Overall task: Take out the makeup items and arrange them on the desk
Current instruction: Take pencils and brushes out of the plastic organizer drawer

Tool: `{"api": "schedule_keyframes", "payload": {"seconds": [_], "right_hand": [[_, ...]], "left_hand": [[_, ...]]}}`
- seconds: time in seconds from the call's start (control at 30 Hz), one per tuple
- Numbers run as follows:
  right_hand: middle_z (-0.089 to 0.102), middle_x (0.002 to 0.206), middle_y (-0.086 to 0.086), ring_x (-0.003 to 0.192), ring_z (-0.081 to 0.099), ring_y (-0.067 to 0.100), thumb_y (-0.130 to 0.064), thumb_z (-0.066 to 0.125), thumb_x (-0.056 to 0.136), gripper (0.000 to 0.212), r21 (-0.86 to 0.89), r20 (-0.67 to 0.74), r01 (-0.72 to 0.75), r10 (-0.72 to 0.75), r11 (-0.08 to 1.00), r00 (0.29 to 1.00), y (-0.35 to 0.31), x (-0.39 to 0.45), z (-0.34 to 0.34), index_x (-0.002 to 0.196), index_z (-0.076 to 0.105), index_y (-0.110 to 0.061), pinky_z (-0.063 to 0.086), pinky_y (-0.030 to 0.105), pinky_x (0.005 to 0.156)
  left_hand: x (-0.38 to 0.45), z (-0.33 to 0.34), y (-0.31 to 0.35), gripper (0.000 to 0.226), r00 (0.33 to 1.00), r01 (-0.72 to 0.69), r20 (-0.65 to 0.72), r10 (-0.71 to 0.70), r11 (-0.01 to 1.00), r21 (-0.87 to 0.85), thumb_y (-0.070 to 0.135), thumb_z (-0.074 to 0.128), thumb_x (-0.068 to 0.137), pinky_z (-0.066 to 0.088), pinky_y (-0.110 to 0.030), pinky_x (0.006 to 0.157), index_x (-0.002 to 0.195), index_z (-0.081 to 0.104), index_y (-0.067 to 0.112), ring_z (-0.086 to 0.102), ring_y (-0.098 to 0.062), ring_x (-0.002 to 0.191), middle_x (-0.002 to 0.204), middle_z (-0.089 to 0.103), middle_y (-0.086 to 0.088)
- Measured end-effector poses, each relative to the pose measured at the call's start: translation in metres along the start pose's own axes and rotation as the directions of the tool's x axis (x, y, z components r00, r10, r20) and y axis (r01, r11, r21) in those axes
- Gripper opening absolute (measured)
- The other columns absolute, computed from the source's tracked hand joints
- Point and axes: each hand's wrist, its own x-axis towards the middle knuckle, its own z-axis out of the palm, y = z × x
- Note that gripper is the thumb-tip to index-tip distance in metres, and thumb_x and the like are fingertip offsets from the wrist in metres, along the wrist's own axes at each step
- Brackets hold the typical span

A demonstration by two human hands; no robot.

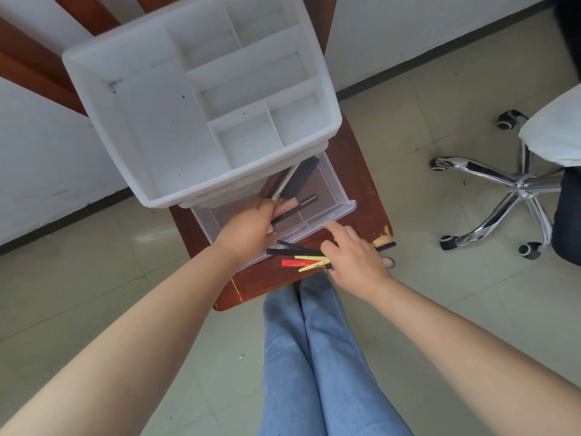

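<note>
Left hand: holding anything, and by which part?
Yes. The left hand grips a bundle of dark makeup sticks near their lower ends, over the open drawer.

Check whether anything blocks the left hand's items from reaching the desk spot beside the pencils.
The left hand grips dark makeup sticks above the open drawer. Only the drawer's front wall and the right hand, over the pencils, intervene.

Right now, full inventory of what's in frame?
organizer: one, white, empty compartments, on the desk
drawer: one, clear, pulled open below the organizer
makeup sticks in drawer: several, dark, exact count unclear
makeup sticks on desk: several, black, yellow, one red, near the front edge
desk: one, reddish-brown
office chair: one, chrome base, right
floor: pale tiles
left hand: grips dark sticks in the drawer
right hand: over the desk sticks, fingers relaxed
legs: blue jeans
</note>
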Motion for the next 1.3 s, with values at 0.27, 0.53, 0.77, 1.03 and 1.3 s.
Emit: {"api": "schedule_keyframes", "payload": {"seconds": [0.27, 0.53, 0.77, 1.03, 1.3], "right_hand": [[0.066, 0.086, 0.014, 0.061, 0.062, 0.024, -0.013, 0.088, 0.023, 0.047, 0.013, -0.003, -0.012, 0.012, 1.0, 1.0, -0.001, 0.0, 0.001, 0.056, 0.055, -0.009, 0.035, 0.019, 0.036], [0.067, 0.09, 0.013, 0.062, 0.063, 0.023, -0.015, 0.088, 0.022, 0.046, -0.016, 0.015, -0.02, 0.02, 1.0, 1.0, -0.002, -0.001, 0.001, 0.054, 0.054, -0.01, 0.024, 0.019, 0.041], [0.068, 0.083, 0.007, 0.056, 0.06, 0.017, -0.02, 0.088, 0.016, 0.047, -0.078, 0.019, -0.006, 0.008, 0.997, 1.0, -0.005, -0.001, -0.006, 0.048, 0.054, -0.015, -0.003, 0.017, 0.043], [0.069, 0.085, 0.008, 0.061, 0.064, 0.02, -0.02, 0.088, 0.015, 0.049, -0.048, 0.082, -0.003, 0.007, 0.999, 0.997, -0.007, 0.0, -0.006, 0.05, 0.054, -0.014, 0.002, 0.015, 0.037], [0.067, 0.088, 0.016, 0.066, 0.065, 0.028, -0.013, 0.089, 0.021, 0.048, -0.004, 0.125, -0.011, 0.011, 1.0, 0.992, -0.01, 0.002, -0.005, 0.054, 0.055, -0.009, 0.035, 0.021, 0.037]], "left_hand": [[-0.007, -0.002, -0.009, 0.023, 0.989, 0.148, 0.001, -0.148, 0.989, 0.028, 0.032, 0.048, 0.094, 0.038, -0.029, 0.065, 0.097, 0.055, 0.01, 0.059, -0.03, 0.091, 0.087, 0.059, -0.006], [0.026, 0.011, 0.02, 0.026, 0.981, 0.113, -0.16, -0.112, 0.994, -0.005, 0.021, 0.054, 0.091, 0.045, -0.043, 0.093, 0.112, 0.055, 0.006, 0.025, -0.031, 0.13, 0.134, 0.032, -0.013], [0.037, 0.018, 0.031, 0.036, 0.936, 0.244, -0.264, -0.235, 0.97, 0.004, 0.026, 0.05, 0.092, 0.035, -0.04, 0.1, 0.123, 0.046, 0.008, 0.033, -0.036, 0.126, 0.135, 0.035, -0.018], [0.046, 0.011, 0.041, 0.065, 0.928, 0.304, -0.184, -0.324, 0.944, -0.13, 0.032, 0.062, 0.084, 0.044, -0.038, 0.089, 0.132, 0.029, 0.004, 0.047, -0.033, 0.115, 0.127, 0.046, -0.018], [0.035, 0.018, 0.029, 0.058, 0.932, 0.274, -0.211, -0.293, 0.955, -0.118, 0.021, 0.06, 0.085, 0.039, -0.033, 0.068, 0.131, 0.029, 0.004, 0.057, -0.034, 0.1, 0.114, 0.056, -0.017]]}}
